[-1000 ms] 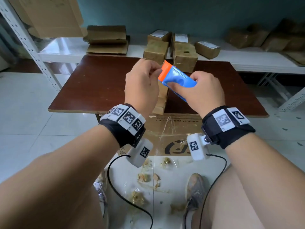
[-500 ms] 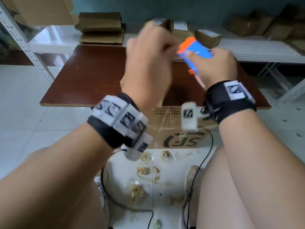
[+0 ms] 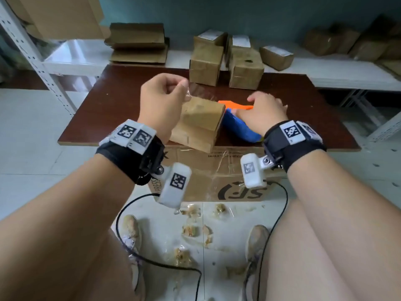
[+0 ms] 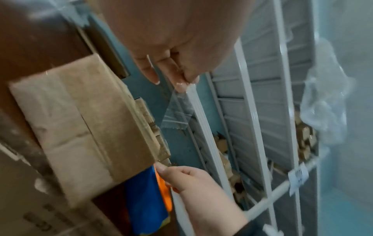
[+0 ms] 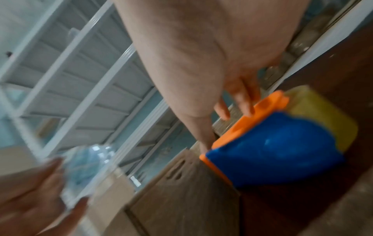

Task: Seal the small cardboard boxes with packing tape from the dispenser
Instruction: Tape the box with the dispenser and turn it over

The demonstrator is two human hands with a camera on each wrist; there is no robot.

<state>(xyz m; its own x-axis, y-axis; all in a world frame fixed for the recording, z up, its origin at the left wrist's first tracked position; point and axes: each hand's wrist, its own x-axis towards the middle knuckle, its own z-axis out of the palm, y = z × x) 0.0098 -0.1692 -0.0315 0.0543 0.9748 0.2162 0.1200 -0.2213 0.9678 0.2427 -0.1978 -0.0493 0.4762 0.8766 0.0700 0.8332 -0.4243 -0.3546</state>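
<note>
1. Sitting low, I look down at the brown table (image 3: 121, 101) in front of my knees.
2. Under the table stands a big cardboard carton (image 3: 217, 170) with black letters on its side.
3. Behind the table runs a white shelf (image 3: 71, 59) with flat cardboard sheets (image 3: 138, 43) and more little boxes on it.
4. Two small taped boxes (image 3: 205, 65) stand side by side at the far edge of the table.
5. The small cardboard box (image 3: 200, 120) I am working on sits at the near edge of the table, between my two hands.
6. The blue and orange tape dispenser (image 3: 240, 124) lies on the table, touching the right side of that box.
7. My right hand (image 3: 265, 111) rests on top of the dispenser with its fingers straight and loose, not curled round it.
8. My left hand (image 3: 161, 101) is up above the left side of the box, and its thumb and finger are pinched together on a piece of clear tape (image 4: 177, 115).
9. That tape piece hangs free from my fingertips (image 4: 181, 84), and its loose end has a jagged edge.
10. Little crumpled scraps (image 3: 191, 230) lie on the white floor between my shoes.
</note>
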